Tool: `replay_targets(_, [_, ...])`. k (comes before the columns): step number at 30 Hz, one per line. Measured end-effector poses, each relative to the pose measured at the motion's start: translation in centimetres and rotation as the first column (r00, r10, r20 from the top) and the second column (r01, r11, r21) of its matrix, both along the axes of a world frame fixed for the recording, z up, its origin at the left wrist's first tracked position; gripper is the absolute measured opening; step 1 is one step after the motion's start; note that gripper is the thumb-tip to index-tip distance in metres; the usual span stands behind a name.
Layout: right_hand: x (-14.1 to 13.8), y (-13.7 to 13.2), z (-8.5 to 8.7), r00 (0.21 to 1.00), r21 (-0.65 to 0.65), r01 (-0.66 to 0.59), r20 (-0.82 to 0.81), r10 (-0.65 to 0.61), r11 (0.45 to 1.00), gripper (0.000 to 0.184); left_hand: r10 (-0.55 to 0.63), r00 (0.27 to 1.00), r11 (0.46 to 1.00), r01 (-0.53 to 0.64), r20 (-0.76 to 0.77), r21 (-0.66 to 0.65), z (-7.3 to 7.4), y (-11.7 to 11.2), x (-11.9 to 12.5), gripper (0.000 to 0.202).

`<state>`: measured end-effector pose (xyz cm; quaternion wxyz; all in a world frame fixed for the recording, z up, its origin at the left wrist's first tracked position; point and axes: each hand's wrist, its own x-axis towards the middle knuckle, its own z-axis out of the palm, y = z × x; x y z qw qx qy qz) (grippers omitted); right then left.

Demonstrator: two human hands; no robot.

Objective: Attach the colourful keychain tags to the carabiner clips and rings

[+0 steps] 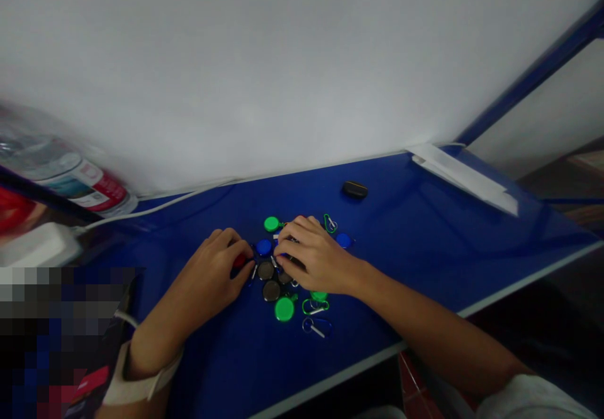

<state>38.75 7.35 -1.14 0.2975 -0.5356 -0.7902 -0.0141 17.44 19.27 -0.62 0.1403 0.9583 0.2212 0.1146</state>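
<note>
Several round key tags in green, blue, grey and red lie in a small pile [278,280] on a blue table [425,243], with a few small carabiner clips among them. My left hand [214,271] is curled, its fingertips pinching a red tag [240,260] at the pile's left side. My right hand [314,255] rests over the pile's middle, fingers bent down onto the tags; what they grip is hidden. A green tag [284,309] and a green clip [315,306] lie nearest me. Another green tag [271,223] sits at the far side.
A small black oval object [354,189] lies beyond the pile. A white strip [465,177] rests at the far right corner. A plastic bottle [70,177] with a red label lies at the far left beside a white cable [155,207]. A white wall backs the table.
</note>
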Motion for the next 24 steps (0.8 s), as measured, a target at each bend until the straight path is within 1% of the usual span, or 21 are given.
replay_targets(3, [-0.1,0.0,0.0,1.000,-0.009,0.004,-0.021,-0.004,1.000,0.018,0.011,0.999,1.000,-0.010,0.033,-0.022,0.2,0.0,0.2,0.010])
replay_targets(5, [-0.2,0.0,0.0,0.999,-0.013,0.001,-0.049,-0.001,1.000,0.016,0.037,0.994,0.998,-0.031,0.107,-0.055,0.6,0.0,0.2,0.010])
replay_targets(7, [-0.3,0.0,-0.1,0.995,-0.011,-0.003,-0.103,0.002,1.000,0.014,0.092,0.978,0.990,-0.071,0.185,-0.120,1.2,-0.1,0.3,0.011])
replay_targets(9, [-0.5,0.0,-0.1,0.986,-0.004,-0.003,-0.165,0.003,1.000,0.012,0.164,0.960,0.969,-0.113,0.228,-0.221,1.8,-0.5,0.4,0.015])
replay_targets(12, [-0.6,0.0,-0.3,0.974,0.016,0.004,-0.228,0.000,1.000,0.011,0.261,0.932,0.901,-0.142,0.250,-0.409,2.4,-1.2,0.8,0.020])
replay_targets(16, [-0.8,0.1,-0.5,0.970,0.037,-0.004,-0.243,0.013,0.999,0.020,0.371,0.878,0.760,-0.100,0.303,-0.642,2.6,-2.3,1.7,0.022])
replay_targets(19, [-0.8,0.1,-0.6,0.974,0.037,-0.014,-0.223,0.022,0.999,0.023,0.421,0.852,0.665,-0.057,0.312,-0.744,2.6,-2.7,2.3,0.024])
replay_targets(21, [-0.7,0.1,-0.7,0.975,0.048,-0.008,-0.219,0.018,0.999,0.021,0.426,0.852,0.638,-0.046,0.303,-0.769,2.6,-2.8,2.6,0.026])
replay_targets(24, [-0.5,0.2,-0.7,0.973,0.064,0.023,-0.233,-0.008,0.998,0.018,0.424,0.859,0.642,-0.063,0.286,-0.764,2.6,-2.7,2.6,0.028])
